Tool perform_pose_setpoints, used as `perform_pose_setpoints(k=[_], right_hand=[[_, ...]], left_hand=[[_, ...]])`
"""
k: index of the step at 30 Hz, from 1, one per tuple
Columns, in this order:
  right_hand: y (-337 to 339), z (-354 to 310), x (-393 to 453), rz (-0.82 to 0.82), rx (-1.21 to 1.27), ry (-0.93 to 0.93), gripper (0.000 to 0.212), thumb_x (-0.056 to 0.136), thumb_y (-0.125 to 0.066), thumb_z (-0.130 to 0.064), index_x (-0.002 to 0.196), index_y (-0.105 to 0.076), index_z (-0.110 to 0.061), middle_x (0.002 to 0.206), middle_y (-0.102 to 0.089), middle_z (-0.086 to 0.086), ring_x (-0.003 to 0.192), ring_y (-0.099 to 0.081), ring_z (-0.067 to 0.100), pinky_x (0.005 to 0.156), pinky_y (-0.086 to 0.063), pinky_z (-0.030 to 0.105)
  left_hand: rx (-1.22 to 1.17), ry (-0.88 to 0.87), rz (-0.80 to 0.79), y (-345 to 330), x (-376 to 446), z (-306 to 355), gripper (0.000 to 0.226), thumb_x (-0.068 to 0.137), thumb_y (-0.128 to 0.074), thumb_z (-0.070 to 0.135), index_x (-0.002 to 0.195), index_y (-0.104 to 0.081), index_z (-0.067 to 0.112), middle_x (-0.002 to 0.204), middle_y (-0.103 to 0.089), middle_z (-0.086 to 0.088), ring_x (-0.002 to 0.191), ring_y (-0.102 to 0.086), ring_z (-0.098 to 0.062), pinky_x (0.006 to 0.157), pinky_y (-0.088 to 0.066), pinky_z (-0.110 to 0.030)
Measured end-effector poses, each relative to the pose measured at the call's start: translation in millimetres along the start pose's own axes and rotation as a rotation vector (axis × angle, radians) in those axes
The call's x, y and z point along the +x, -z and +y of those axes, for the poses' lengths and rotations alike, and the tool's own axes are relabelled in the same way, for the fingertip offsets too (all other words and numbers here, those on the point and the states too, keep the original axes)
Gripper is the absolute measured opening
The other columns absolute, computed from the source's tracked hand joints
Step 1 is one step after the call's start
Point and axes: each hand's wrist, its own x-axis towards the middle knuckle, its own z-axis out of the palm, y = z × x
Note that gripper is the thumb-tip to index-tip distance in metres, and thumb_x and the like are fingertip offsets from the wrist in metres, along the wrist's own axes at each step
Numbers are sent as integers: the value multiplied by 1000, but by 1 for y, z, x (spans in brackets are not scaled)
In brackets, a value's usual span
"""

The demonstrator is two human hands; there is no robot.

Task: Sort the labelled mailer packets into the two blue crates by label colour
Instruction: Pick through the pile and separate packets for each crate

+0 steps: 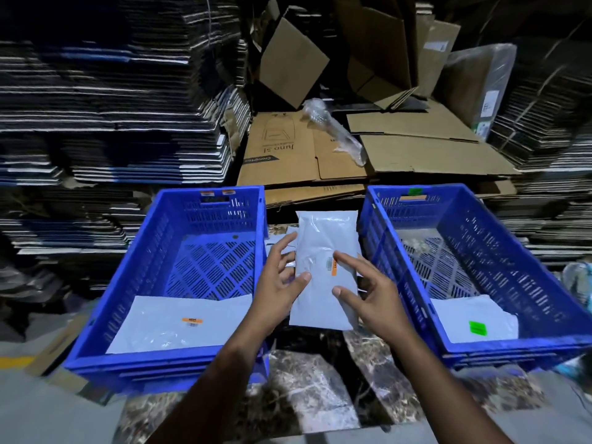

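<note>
A grey mailer packet (323,238) with an orange label (334,267) lies lengthwise between the two blue crates. My left hand (278,283) pinches its left edge, thumb on top and fingers at the side. My right hand (374,293) is spread over its right side, with forefinger and thumb touching the top. The left crate (166,363) carries orange stickers on its far rim and holds a packet (153,325) with an orange label. The right crate (512,350) carries a green sticker and holds a packet (455,318) with a green label (478,327).
The crates stand on a dark marbled table top (307,389). Flattened brown cartons (416,155) and a clear plastic wrap lie behind them. Tall stacks of flattened cardboard (112,107) wall in the left and right sides.
</note>
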Motion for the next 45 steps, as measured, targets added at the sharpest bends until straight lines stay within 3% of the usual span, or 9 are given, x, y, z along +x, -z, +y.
perform_pose_setpoints(k=[5,11,16,23,26,29,32,37,45], right_hand=[[-9,-6,4,-56,17,0,56,90,-73,-19,137,-55,-42,144,-49,-28,149,-25,6,108,-45,45],[-48,-10,16,36,151,6,67,93,-67,-27,150,-32,-39,150,-44,-17,114,-63,7,87,-57,33],[-111,10,19,-71,-160,-3,66,96,-61,-39,152,-30,-26,152,-40,-9,130,-51,14,101,-49,40],[-156,28,5,-289,-359,-13,67,100,-50,-45,156,-25,-20,163,-25,-2,149,-23,18,120,-26,35],[-155,30,3,-266,-354,6,66,100,-49,-46,156,-27,-20,161,-29,-2,147,-28,17,118,-30,35],[-150,33,5,-261,-339,19,62,100,-47,-51,154,-30,-24,158,-32,-3,144,-33,17,114,-37,42],[-138,34,10,-221,-309,20,55,101,-47,-48,149,-35,-26,154,-37,-5,138,-41,18,105,-45,45],[-110,47,23,-148,-346,-13,48,101,-50,-40,145,-41,-25,149,-42,-2,133,-46,19,102,-46,46],[-52,93,70,-174,-614,-92,45,98,-57,-26,140,-49,-11,141,-49,13,132,-45,32,105,-39,39]], left_hand=[[56,28,-85,20,-10,7,54,89,-68,-3,134,-56,27,128,-59,29,116,-57,9,84,-53,-19],[196,12,33,73,-7,20,62,83,-60,-10,126,-60,34,125,-64,7,104,-64,-2,77,-58,-28],[532,-14,139,163,17,43,58,66,-52,-8,110,-66,28,94,-68,25,68,-56,3,61,-43,-12],[910,213,-184,226,18,43,52,69,-59,-16,104,-70,22,70,-58,18,47,-44,0,49,-35,-14],[939,380,-379,223,13,18,53,74,-54,-17,111,-71,17,103,-66,7,92,-58,12,65,-38,-1],[887,470,-437,216,13,-3,61,76,-48,-13,109,-71,32,141,-56,1,135,-46,-13,90,-46,-28],[839,459,-387,203,20,-3,63,83,-48,-8,125,-64,36,151,-45,6,140,-38,-14,85,-42,-32],[844,280,-281,167,38,-7,61,93,-62,20,148,-40,33,155,-40,1,141,-38,-20,110,-36,-40],[1092,113,-240,76,52,-55,72,98,-51,50,157,-19,25,166,-10,0,152,-7,-23,119,-19,-52]])
